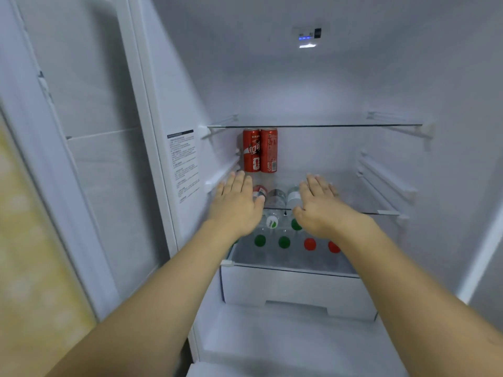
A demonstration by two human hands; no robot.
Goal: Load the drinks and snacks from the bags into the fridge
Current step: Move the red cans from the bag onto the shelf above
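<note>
I look into an open fridge. Two tall red cola cans (260, 151) stand side by side at the back left of a glass shelf (381, 212). Under that shelf stand several bottles, seen from above: green caps (260, 240), red caps (309, 244) and one white cap (272, 222). Clear bottles (276, 197) show behind my hands, at the shelf. My left hand (236, 204) and my right hand (318, 206) reach in palm down with straight fingers, side by side over the bottles. Neither hand holds anything.
An upper glass shelf (313, 126) spans the fridge above the cans. A white drawer (296, 289) sits below the bottles. The open door (81, 131) stands at the left, with a printed label (183, 164) on the fridge's left inner wall. Empty shelf rails (381, 178) line the right wall.
</note>
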